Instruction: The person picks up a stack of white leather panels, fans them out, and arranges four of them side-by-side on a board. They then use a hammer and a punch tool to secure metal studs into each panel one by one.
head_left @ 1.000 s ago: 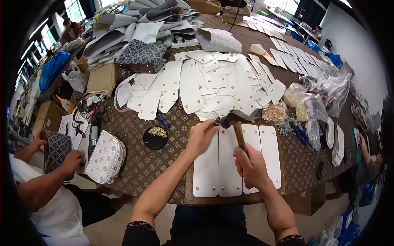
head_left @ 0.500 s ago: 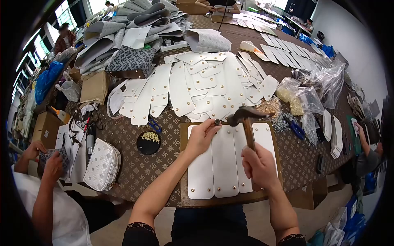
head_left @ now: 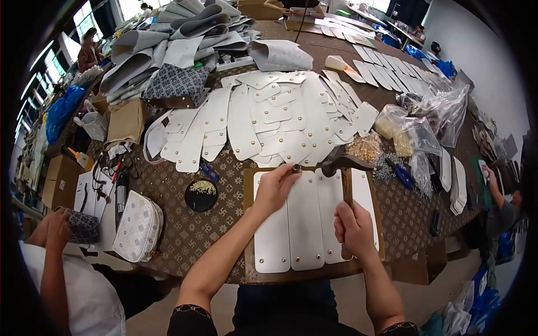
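My left hand (head_left: 272, 187) pinches a short dark metal rivet setter (head_left: 296, 167) upright at the top end of the white strips. In my right hand (head_left: 357, 228) is the wooden handle of a hammer (head_left: 347, 187), its dark head raised to the right of the setter. Several white strips (head_left: 305, 224) with rounded ends lie side by side beneath both hands, brass-coloured studs at their ends. They rest on a brown board (head_left: 314, 275) at the table's front edge. My left fingers hide part of one strip's top.
Beyond the board spreads a pile of studded white pieces (head_left: 244, 123). A black dish of small brass parts (head_left: 201, 195) stands left; blue-handled pliers (head_left: 403, 177) and loose metal fittings (head_left: 364, 147) lie right. At left, a co-worker's hands (head_left: 55, 227) hold a patterned piece (head_left: 84, 226).
The hammer and my right hand have shifted slightly right, and its head has turned. My left hand stays nearly still with the setter. The co-worker's patterned piece has moved.
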